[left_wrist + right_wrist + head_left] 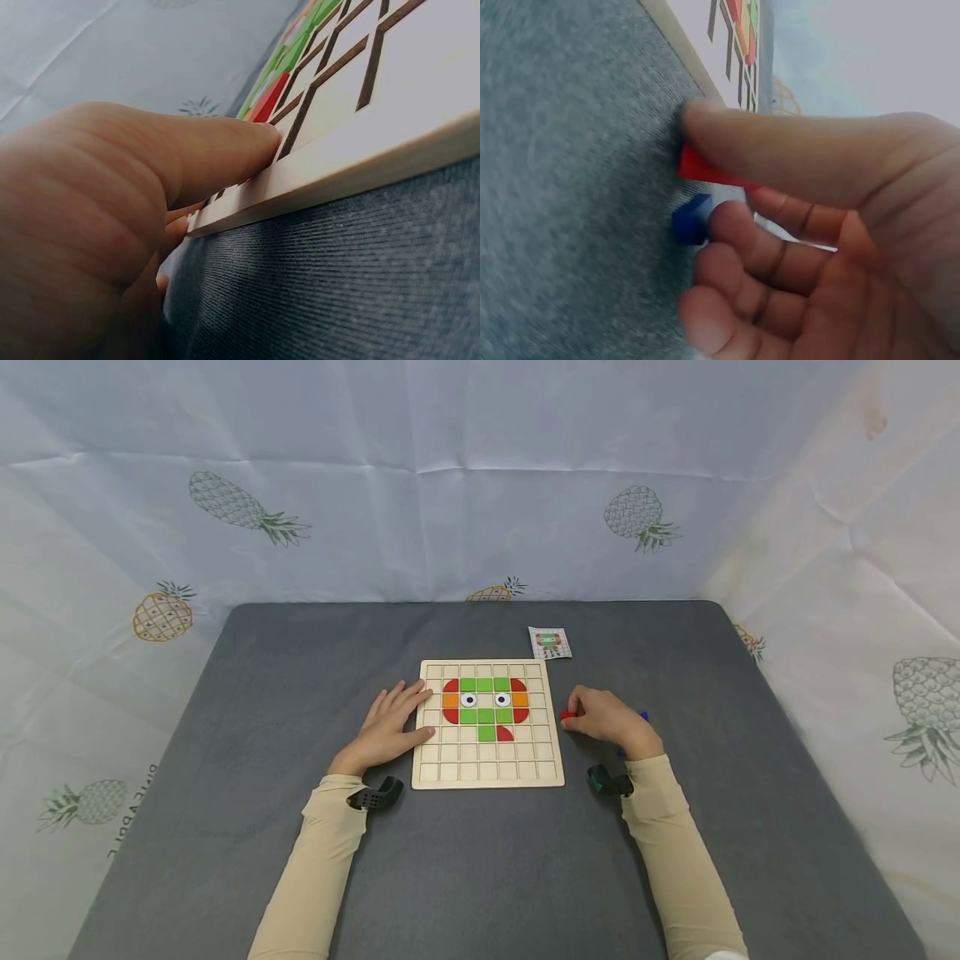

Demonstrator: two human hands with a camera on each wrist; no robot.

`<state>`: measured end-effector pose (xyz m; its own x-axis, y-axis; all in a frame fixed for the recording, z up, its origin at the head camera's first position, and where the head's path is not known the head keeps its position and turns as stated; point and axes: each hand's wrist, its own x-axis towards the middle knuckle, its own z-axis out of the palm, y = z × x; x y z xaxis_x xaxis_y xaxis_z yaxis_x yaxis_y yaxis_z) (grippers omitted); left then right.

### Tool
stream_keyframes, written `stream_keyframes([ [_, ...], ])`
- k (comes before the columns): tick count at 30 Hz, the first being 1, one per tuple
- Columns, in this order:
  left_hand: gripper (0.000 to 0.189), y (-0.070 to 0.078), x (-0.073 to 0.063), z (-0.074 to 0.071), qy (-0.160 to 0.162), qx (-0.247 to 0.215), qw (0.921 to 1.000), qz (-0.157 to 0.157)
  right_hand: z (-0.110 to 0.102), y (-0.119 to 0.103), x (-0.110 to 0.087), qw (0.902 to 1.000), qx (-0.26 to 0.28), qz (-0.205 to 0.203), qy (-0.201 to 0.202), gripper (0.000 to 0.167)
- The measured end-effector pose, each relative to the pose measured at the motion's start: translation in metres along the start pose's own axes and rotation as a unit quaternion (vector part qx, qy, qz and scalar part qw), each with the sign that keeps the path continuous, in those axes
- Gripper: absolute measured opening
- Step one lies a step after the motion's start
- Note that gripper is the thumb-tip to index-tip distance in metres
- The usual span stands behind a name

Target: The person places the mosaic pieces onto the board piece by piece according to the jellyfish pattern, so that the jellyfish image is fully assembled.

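A square wooden grid board [450, 772] lies on the table, bearing green, red and orange tiles and two eye tiles [502, 700]. My left hand [384, 732] rests on its left edge with fingers spread; in the left wrist view the thumb [225, 150] presses on the rim. Just off the board's right side, my right hand [611, 722] pinches a red tile [705, 169] between thumb and index finger, low over the cloth. Beyond the curled fingers in the right wrist view is a blue piece [691, 220].
A small printed card [550, 643] with a coloured picture lies behind the board's far right corner. Blue pieces [644, 716] peek out around my right hand, partly hidden by it. A grey cloth [480, 868] covers the table, and a pineapple-print curtain [450, 527] hangs behind.
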<state>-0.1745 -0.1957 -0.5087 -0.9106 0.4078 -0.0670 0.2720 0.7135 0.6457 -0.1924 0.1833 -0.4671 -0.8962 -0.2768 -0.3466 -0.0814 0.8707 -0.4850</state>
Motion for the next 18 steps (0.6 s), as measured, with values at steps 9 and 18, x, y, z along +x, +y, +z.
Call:
stream_keyframes([
  [9, 0.071, 0.000, -0.001, -0.002, -0.002, 0.004, 1.0000, 0.002, -0.004, 0.000, -0.002, 0.9954, 0.056, -0.052, 0.058, 0.029],
  [18, 0.070, -0.002, -0.001, -0.001, -0.002, 0.009, 1.0000, -0.001, -0.010, -0.010, -0.004, 0.9882, 0.119, -0.045, 0.085, 0.030],
])
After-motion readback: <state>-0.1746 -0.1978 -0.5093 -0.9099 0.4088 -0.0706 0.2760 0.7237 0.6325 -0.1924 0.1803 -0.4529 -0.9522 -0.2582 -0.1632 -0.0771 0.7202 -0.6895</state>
